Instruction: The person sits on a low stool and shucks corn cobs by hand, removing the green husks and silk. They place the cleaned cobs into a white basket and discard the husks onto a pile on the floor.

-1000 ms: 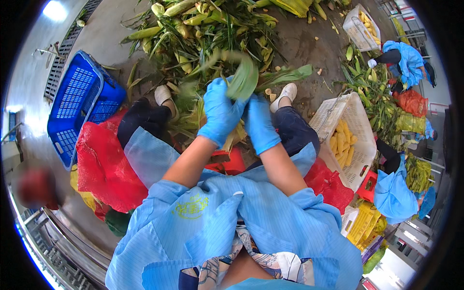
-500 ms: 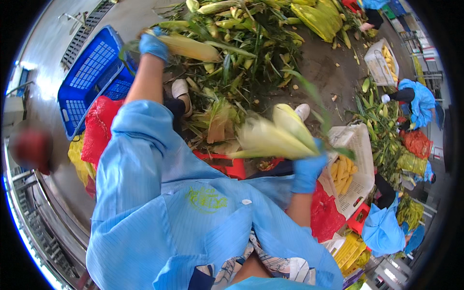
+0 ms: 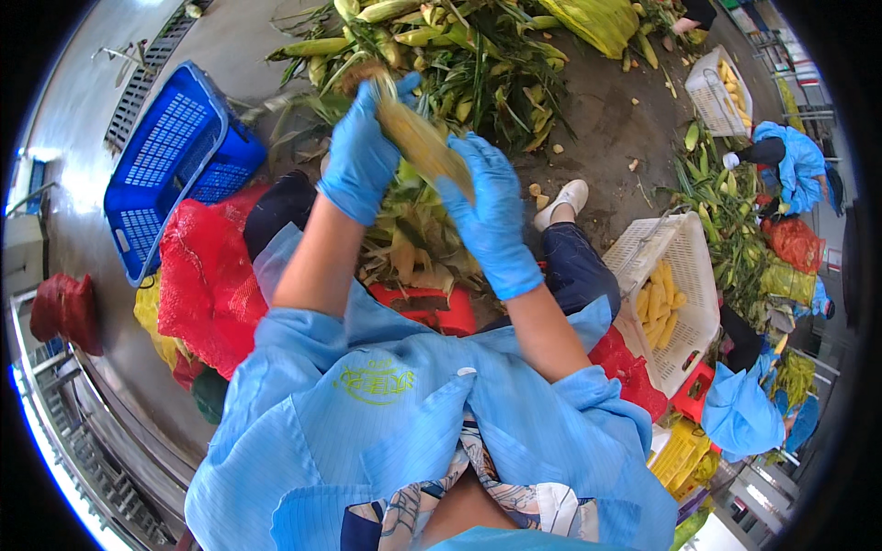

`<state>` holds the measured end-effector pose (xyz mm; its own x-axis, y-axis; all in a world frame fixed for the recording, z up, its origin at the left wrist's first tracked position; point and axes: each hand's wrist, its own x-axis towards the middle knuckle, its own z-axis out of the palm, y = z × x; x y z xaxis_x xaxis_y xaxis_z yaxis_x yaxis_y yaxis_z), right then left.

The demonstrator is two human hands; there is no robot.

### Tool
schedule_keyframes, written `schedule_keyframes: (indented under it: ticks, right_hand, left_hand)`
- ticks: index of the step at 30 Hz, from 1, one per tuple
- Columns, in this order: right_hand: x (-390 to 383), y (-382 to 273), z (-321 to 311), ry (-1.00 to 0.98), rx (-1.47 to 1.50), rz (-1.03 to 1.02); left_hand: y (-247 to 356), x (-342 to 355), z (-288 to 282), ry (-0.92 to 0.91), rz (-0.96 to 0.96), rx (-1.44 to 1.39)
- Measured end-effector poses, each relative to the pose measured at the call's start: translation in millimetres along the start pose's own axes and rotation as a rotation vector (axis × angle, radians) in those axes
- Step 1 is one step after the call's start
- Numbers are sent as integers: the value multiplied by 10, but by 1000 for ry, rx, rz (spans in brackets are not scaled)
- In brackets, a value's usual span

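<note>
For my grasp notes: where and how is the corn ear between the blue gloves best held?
The corn ear is long and slants down rightward, so probably by both ends: left hand from the left at the upper, right hand from the right at the lower.

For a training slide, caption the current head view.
Blue-gloved left hand grips a corn ear, right hand at its nearer end, between a blue basket and white crate.
</note>
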<state>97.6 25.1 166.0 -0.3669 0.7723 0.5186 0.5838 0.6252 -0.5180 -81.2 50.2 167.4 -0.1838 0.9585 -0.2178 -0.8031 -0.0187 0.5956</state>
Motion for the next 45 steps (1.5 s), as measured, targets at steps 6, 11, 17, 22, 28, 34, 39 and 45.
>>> schedule_keyframes:
  ticks: [6, 11, 17, 22, 28, 34, 39, 45]
  right_hand:
    - [-303, 309, 99, -209, 488, 515]
    - [-433, 496, 0, -319, 1256, 743]
    - [-294, 271, -7, -9, 995, 527]
    - [-236, 313, 4, 141, 885, 743]
    - [115, 1347, -341, 536, 1364, 1269]
    - [82, 2321, -679, 625, 1391, 1214]
    - [-504, 3196, -1137, 685, 1210, 1039]
    - [-239, 2679, -1463, 750, 1267, 1058]
  left_hand:
    - [-418, -160, -97, -252, -273, -352]
    - [-520, -250, 221, 279, -338, -460]
    - [-704, -259, 166, 254, -182, -334]
    - [-919, -204, 475, 422, -280, -345]
    - [-798, -544, 704, 369, -347, -178]
    - [-823, -924, 534, 251, -274, 39]
    - [-393, -1276, 598, 181, -283, 64]
    - [-1407, -447, -672, 250, -401, 889]
